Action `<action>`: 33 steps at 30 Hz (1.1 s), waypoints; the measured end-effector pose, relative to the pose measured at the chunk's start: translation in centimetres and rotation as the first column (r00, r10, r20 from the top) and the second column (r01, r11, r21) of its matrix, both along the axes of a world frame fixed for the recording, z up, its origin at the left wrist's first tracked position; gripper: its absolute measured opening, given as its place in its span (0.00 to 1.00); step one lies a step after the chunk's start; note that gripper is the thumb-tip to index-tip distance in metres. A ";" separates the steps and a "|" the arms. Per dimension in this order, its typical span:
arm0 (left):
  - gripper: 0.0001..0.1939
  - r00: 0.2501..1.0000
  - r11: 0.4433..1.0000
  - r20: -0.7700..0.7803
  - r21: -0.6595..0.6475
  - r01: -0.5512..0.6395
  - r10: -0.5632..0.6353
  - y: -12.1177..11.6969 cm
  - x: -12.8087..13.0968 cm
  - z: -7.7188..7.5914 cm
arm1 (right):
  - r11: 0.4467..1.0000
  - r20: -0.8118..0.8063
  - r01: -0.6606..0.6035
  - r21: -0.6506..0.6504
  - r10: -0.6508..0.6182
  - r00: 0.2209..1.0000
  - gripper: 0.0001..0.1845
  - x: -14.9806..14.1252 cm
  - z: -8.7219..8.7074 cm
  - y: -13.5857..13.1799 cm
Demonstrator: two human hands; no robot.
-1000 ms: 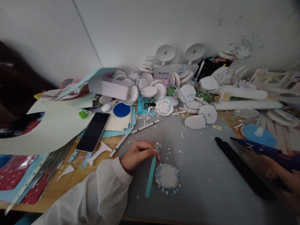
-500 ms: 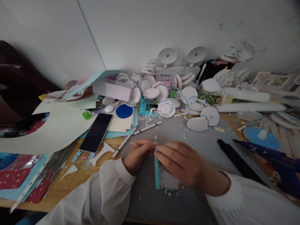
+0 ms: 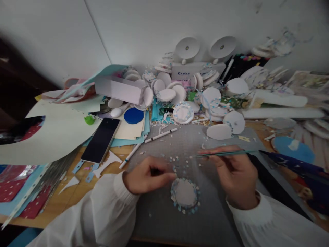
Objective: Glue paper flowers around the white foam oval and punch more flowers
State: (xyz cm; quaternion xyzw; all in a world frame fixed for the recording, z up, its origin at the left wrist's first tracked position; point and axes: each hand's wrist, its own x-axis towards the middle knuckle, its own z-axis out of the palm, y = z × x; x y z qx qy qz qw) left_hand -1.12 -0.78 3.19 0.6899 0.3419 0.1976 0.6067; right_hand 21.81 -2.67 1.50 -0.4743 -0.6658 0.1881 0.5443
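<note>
Your right hand [image 3: 235, 171] grips a slim teal tool [image 3: 246, 151] between thumb and fingers, held nearly level above a grey cutting mat [image 3: 213, 212]. Its thin end points left, next to one tiny pale piece [image 3: 190, 157]; whether it grips that piece, I cannot tell. Your left hand [image 3: 146, 176] is curled and blurred, thumb reaching towards the upper left rim of a pale round disc [image 3: 185, 192] edged with blue and white bits. Nothing clear shows in those fingers, so I cannot tell whether they pinch anything. The disc lies flat on the mat, between and below your hands.

Small loose pieces [image 3: 173, 159] are scattered above it. They look light: a sleeve or quick finger could scatter them, and an off-centre squeeze could flick one away. The left thumb is close enough to the rim to knock its edging. The tool's far end comes near the tip of a dark blue pointed implement [image 3: 290, 164] at right, so a swing that way could catch it.

Farther out are a phone [image 3: 100, 140], its screen dark, and a blue disc [image 3: 133, 116]. Behind the heaped discs, a white box [image 3: 180, 73] carries a small blue emblem and lettering, too small to read reliably.
</note>
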 end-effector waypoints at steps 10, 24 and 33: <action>0.14 0.978 0.979 -0.104 -0.114 0.168 -0.180 -1.2 1.1 -0.7 | 0.875 -0.435 -0.338 -0.348 0.169 0.885 0.03 -0.6 -0.5 -1.1; 0.10 0.977 0.957 0.065 -0.197 0.214 -0.205 -0.5 1.0 -1.1 | 0.842 -0.263 -0.345 -0.415 0.252 0.931 0.01 -0.8 0.4 -1.4; 0.09 0.975 0.957 0.094 -0.193 0.217 -0.202 -0.4 1.1 -1.1 | 0.814 -0.320 -0.350 -0.464 0.214 0.923 0.03 -0.9 0.2 -1.6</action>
